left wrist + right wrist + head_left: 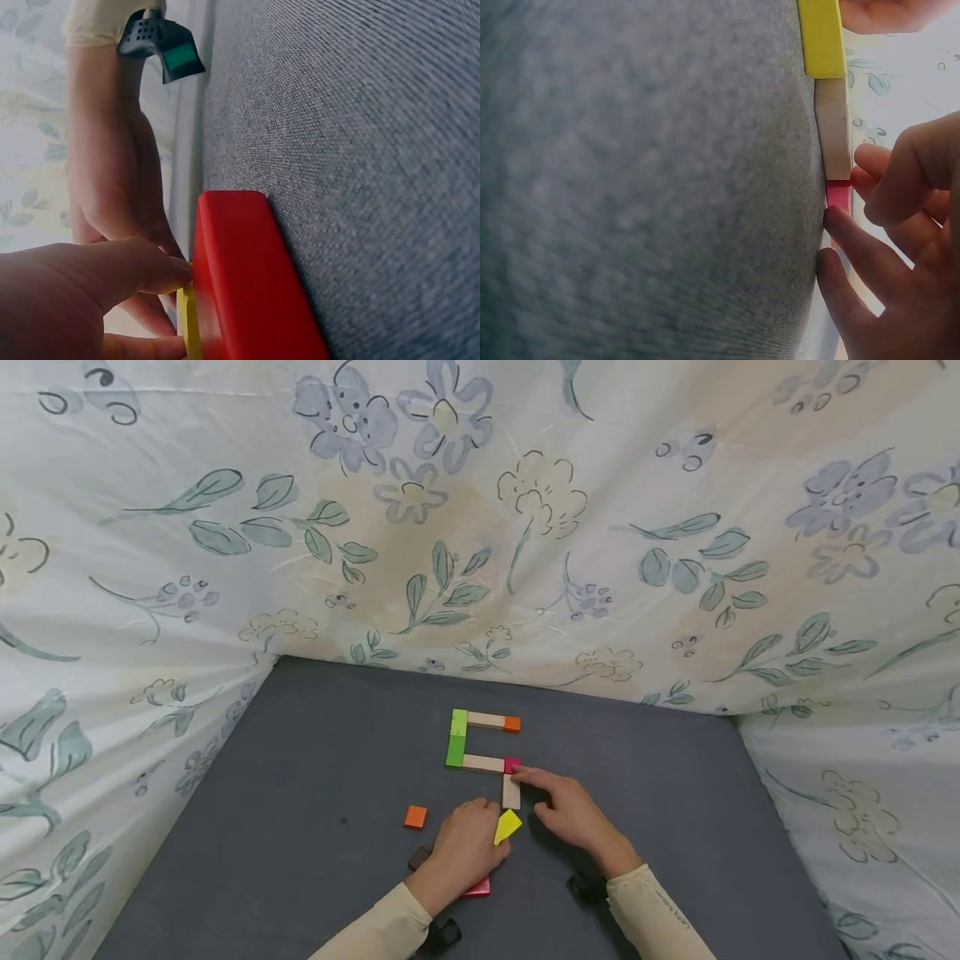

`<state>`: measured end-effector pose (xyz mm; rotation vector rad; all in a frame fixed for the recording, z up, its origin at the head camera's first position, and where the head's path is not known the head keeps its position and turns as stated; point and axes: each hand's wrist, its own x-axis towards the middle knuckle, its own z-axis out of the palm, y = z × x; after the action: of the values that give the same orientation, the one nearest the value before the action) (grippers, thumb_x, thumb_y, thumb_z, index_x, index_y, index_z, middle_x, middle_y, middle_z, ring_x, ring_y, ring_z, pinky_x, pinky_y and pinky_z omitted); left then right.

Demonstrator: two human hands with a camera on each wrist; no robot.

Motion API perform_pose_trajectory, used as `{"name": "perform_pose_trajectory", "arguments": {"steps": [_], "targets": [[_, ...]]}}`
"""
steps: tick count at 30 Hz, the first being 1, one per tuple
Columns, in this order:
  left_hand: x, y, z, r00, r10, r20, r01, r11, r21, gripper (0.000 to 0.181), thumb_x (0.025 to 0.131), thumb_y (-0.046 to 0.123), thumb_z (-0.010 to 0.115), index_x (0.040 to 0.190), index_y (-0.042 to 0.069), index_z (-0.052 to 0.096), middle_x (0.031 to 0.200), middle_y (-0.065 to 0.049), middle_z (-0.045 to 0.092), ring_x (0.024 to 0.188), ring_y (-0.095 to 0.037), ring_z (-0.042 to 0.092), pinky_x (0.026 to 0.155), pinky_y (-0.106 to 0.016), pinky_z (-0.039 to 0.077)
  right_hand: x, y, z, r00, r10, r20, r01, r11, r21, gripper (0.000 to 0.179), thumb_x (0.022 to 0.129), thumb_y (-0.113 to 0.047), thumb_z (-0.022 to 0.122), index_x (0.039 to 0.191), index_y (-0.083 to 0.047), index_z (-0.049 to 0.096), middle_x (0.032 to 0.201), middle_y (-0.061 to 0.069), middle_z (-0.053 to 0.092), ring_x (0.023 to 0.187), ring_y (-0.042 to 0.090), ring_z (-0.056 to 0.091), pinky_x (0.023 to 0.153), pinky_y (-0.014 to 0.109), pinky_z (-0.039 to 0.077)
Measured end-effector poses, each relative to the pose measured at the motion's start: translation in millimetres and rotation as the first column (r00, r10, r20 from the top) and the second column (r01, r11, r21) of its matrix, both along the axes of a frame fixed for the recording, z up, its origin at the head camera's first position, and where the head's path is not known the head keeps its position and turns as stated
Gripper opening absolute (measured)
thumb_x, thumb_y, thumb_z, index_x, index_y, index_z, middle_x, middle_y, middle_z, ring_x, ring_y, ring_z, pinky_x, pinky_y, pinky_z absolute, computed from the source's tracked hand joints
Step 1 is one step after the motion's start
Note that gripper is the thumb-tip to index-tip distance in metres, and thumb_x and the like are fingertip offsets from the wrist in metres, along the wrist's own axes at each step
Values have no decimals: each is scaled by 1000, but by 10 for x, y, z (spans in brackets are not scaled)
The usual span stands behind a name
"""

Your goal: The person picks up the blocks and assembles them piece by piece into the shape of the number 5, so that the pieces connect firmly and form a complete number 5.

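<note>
My left hand [467, 843] pinches a yellow block [507, 827] with a slanted end, just below an upright plain wooden block [512, 792]. In the left wrist view, a fingertip and thumb hold that yellow block [191, 322] beside a red block [247, 277]. The right hand [573, 810] has a fingertip on a small pink block [512, 765], at the top of the wooden block. Seen from the right wrist, yellow, wooden and pink [838, 196] blocks stand in one line, with right fingers [870, 255] spread along the pink one.
Two green blocks [456, 739], two wooden bars [483, 763] and an orange block [512, 724] form an open shape behind the hands. Another orange block [415, 817] and a dark block [419, 858] lie left on the grey table [300, 827]. Floral cloth [450, 568] walls surround the table.
</note>
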<state>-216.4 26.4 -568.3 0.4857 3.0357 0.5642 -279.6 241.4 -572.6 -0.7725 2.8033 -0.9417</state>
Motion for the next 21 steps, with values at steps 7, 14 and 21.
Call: {"name": "perform_pose_trajectory", "arguments": {"steps": [7, 14, 21], "targets": [[-3, -8, -7, 1000, -6, -13, 6, 1000, -3, 44, 87, 36, 92, 113, 3, 78, 92, -5, 67, 76, -16, 60, 74, -35, 60, 2, -7, 1, 1000, 4, 13, -4, 1000, -9, 61, 93, 0, 66, 146, -28, 71, 152, -8, 62, 140, 21, 58, 113, 56, 48], [-2, -11, -20, 1000, -6, -11, 6, 1000, 0, 44, 87, 36, 91, 113, 3, 77, 91, -5, 66, 75, -16, 60, 74, -35, 60, 16, -8, -4, 1000, 17, 3, -17, 1000, -14, 61, 92, 1, 68, 147, -27, 70, 153, -6, 62, 141, 25, 58, 112, 57, 48], [-7, -15, -31, 1000, -8, -17, 8, 1000, -3, 45, 87, 37, 91, 113, 3, 78, 92, -5, 67, 76, -16, 61, 74, -36, 60, 16, -13, -19, 1000, -3, 6, 3, 1000, -29, 62, 92, -1, 67, 147, -29, 70, 157, -11, 57, 143, 21, 56, 109, 54, 51]]}}
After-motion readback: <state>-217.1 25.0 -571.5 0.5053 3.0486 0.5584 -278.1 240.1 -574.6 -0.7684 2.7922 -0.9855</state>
